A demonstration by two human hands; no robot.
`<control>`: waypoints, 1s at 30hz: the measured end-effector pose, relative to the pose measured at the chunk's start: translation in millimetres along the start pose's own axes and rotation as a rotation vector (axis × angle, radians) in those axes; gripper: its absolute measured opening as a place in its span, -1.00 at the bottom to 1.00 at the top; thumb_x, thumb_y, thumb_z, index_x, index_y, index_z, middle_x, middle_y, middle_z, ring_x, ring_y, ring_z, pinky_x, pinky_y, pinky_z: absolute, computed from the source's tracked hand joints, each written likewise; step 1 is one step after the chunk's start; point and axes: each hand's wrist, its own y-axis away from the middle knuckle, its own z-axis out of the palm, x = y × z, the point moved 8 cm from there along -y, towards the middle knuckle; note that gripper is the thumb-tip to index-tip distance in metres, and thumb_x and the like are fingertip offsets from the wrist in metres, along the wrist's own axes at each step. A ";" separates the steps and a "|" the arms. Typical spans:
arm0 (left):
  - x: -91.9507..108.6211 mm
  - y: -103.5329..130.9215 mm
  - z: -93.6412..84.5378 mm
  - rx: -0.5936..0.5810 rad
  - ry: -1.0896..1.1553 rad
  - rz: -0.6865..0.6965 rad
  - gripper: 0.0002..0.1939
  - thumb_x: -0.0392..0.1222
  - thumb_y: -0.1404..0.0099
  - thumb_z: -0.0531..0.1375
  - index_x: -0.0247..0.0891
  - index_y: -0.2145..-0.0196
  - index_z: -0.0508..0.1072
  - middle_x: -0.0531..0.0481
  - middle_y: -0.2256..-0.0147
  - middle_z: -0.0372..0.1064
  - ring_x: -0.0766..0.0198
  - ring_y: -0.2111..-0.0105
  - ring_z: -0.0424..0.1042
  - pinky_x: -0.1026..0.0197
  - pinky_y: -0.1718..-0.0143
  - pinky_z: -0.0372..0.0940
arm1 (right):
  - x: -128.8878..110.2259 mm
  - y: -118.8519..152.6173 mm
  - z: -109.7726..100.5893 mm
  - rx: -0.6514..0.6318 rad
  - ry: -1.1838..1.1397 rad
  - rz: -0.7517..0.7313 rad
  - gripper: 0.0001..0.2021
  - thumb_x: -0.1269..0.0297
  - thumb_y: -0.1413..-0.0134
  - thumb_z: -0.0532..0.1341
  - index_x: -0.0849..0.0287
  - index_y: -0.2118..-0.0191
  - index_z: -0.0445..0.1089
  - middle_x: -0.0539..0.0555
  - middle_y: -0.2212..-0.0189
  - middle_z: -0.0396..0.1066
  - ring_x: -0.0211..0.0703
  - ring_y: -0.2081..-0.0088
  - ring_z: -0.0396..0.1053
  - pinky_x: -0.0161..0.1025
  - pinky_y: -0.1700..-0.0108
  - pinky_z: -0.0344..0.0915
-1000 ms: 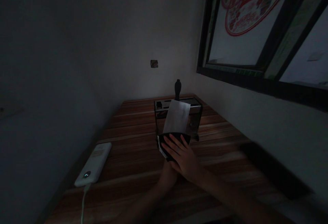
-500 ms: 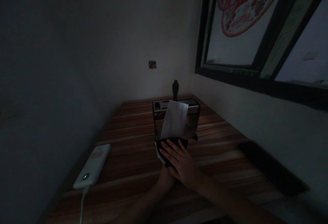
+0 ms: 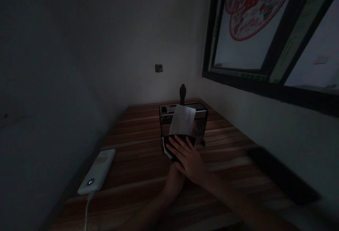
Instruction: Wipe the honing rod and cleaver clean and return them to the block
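A black flat thing with white, paper-like layers along its left edge (image 3: pixel 173 140) lies between my hands; its kind is too dark to tell. My right hand (image 3: pixel 186 157) rests flat on top of it, fingers stretched and apart, with a ring on one. From below, my left hand (image 3: pixel 176 178) holds it, its fingers hidden underneath. A white sheet of paper (image 3: pixel 182 120) rises beyond the black thing and leans over the front of a metal box-shaped device (image 3: pixel 200 113). Behind the sheet stands a dark, bulbous upright piece (image 3: pixel 182 93), like a handle.
On the left of the wood-grain table (image 3: pixel 132 167) lies a white power bank (image 3: pixel 97 172) with a white cable (image 3: pixel 86 211). A long black flat object (image 3: pixel 283 174) lies at the right. Walls border both sides, with a dark-framed window (image 3: pixel 243 76) on the right.
Both hands and the black thing have shifted slightly forward, toward the metal device. Less of the white sheet shows above the black thing's edge. The view has tilted a little.
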 end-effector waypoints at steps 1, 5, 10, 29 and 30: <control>3.6 -0.5 2.2 -0.029 -0.009 0.004 -0.74 -0.27 -0.14 0.09 -0.37 0.20 0.40 -0.20 0.16 0.42 0.15 0.15 0.39 0.14 0.14 0.29 | 3.3 -3.5 -2.8 0.014 0.009 0.008 -0.39 0.35 -0.06 0.04 0.11 -0.23 -0.15 0.00 -0.25 -0.23 -0.10 -0.26 -0.32 0.07 -0.21 -0.25; 14.9 -2.9 2.8 -0.029 -0.056 -0.013 -0.68 -0.29 -0.15 0.07 -0.40 0.12 0.32 -0.20 0.14 0.40 0.18 0.16 0.39 0.17 0.12 0.25 | 18.3 -18.3 -16.5 0.085 0.042 0.044 -0.42 0.37 -0.07 0.01 0.11 -0.23 -0.14 0.02 -0.25 -0.21 -0.10 -0.26 -0.32 0.08 -0.21 -0.26; 28.0 -3.0 3.5 -0.028 -0.073 -0.021 -0.74 -0.24 -0.18 0.06 -0.34 0.16 0.32 -0.14 0.19 0.42 0.21 0.22 0.39 0.19 0.15 0.24 | 39.2 -35.8 -32.2 0.159 0.078 0.099 -0.44 0.34 -0.10 -0.01 0.11 -0.23 -0.13 0.01 -0.25 -0.22 -0.12 -0.26 -0.33 0.06 -0.22 -0.30; 26.4 -1.0 2.0 -0.028 -0.171 -0.061 -0.72 -0.15 -0.20 0.05 -0.32 0.16 0.31 -0.07 0.32 0.41 0.23 0.34 0.37 0.24 0.27 0.24 | 72.3 -61.2 -56.7 0.306 0.108 0.164 -0.47 0.27 -0.15 -0.05 0.10 -0.23 -0.15 0.01 -0.25 -0.21 -0.12 -0.26 -0.34 0.07 -0.22 -0.35; 25.7 -1.0 2.1 -0.029 -0.179 -0.062 -0.73 -0.14 -0.20 0.05 -0.32 0.17 0.31 -0.07 0.33 0.41 0.23 0.34 0.37 0.24 0.27 0.24 | 72.2 -60.9 -56.6 0.308 0.105 0.165 -0.47 0.27 -0.15 -0.05 0.09 -0.23 -0.16 0.01 -0.25 -0.21 -0.12 -0.26 -0.34 0.08 -0.22 -0.34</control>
